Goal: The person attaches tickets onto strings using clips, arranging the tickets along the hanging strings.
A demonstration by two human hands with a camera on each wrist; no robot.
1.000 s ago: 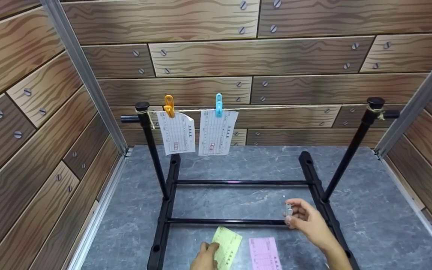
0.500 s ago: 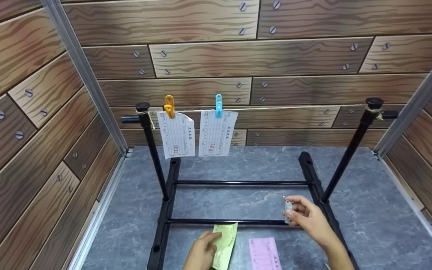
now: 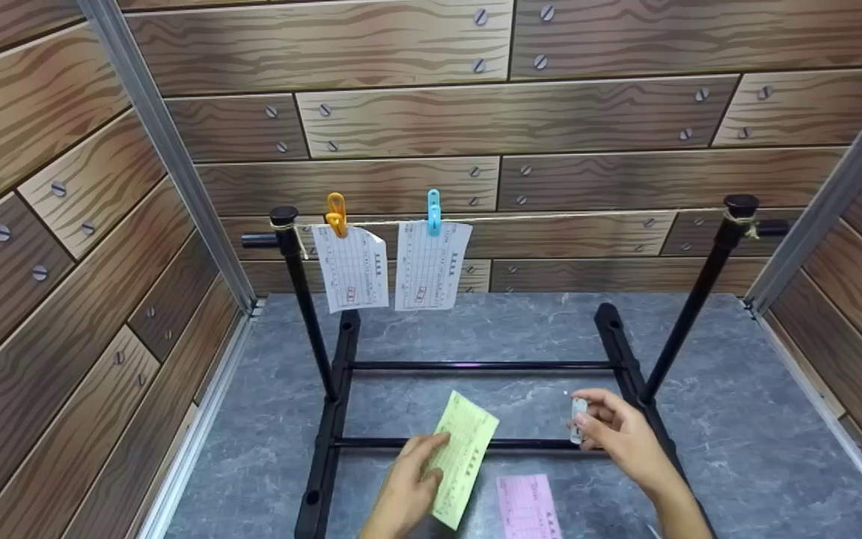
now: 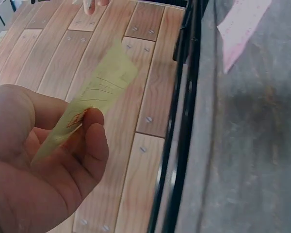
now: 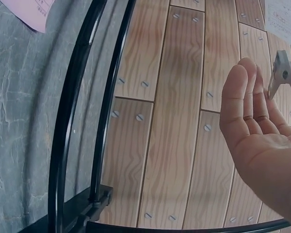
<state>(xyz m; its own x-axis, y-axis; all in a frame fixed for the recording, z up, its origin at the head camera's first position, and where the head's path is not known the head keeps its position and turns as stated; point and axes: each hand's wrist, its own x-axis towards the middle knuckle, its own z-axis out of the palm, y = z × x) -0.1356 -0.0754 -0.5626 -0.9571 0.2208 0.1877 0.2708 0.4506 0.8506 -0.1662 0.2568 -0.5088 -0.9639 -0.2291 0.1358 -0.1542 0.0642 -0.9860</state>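
Observation:
My left hand (image 3: 410, 479) pinches a yellow-green paper slip (image 3: 467, 449) between thumb and fingers, raised off the table and tilted. In the left wrist view the slip (image 4: 94, 92) shows ruled lines and a red stamp near the fingertips. My right hand (image 3: 629, 442) pinches a grey clothespin (image 3: 578, 421) upright; its side shows in the right wrist view as a clothespin (image 5: 282, 73) at the frame's edge. A pink slip (image 3: 528, 505) lies flat on the table between the hands.
A black stand (image 3: 324, 449) with two posts carries a string (image 3: 551, 216). Two white slips hang at its left, one (image 3: 352, 269) under an orange clothespin (image 3: 337, 215), the other (image 3: 431, 269) under a blue clothespin (image 3: 434, 212). Wood-patterned walls enclose the grey table (image 3: 251, 434).
My left hand has lifted the yellow-green slip off the table, up and forward over the stand's near bar. The right hand stays nearly in place, the clothespin turned slightly.

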